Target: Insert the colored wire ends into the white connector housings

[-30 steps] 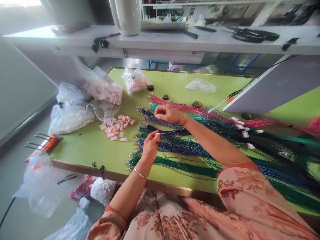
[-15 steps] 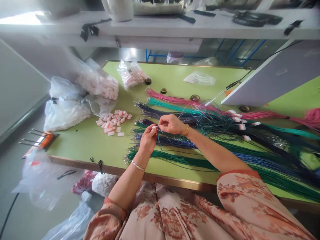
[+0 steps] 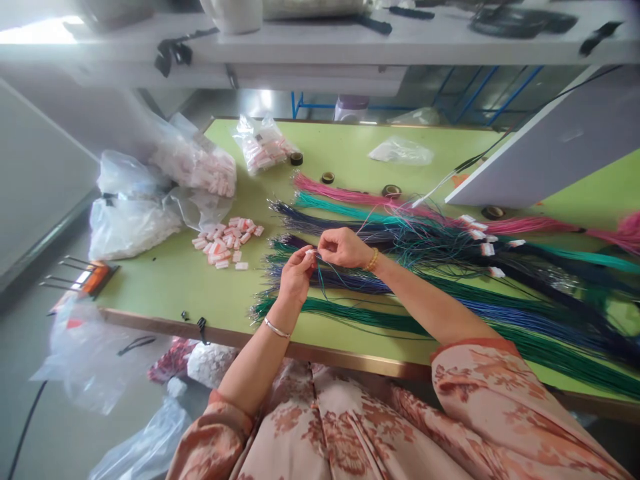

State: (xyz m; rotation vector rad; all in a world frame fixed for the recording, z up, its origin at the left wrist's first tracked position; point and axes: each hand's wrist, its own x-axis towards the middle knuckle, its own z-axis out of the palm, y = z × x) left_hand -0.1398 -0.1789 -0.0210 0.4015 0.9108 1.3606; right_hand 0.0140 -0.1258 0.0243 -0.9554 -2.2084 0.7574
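My left hand (image 3: 298,272) is closed, pinching a small white connector housing (image 3: 310,252) between thumb and fingertips. Right against it, my right hand (image 3: 345,248) is pinched on a thin wire at the housing's end; the wire tip is hidden by the fingers. Teal wires (image 3: 323,283) trail down from between the hands. Beneath and beyond them lie bundles of wire: pink (image 3: 340,191), turquoise (image 3: 330,208), dark blue (image 3: 310,223), blue (image 3: 350,281) and green (image 3: 345,307), with metal terminals at their left ends. Left of my hands is a pile of white-and-orange connector housings (image 3: 227,241).
Clear bags of housings (image 3: 265,147) and a white plastic bag (image 3: 133,227) stand at the left and back. Black tape rolls (image 3: 391,191) lie behind the pink wires. An orange block with metal prongs (image 3: 93,279) sits at the left corner. A grey panel (image 3: 545,147) rises at right.
Both hands stay together at the housing with almost no movement. The whole view has shifted slightly.
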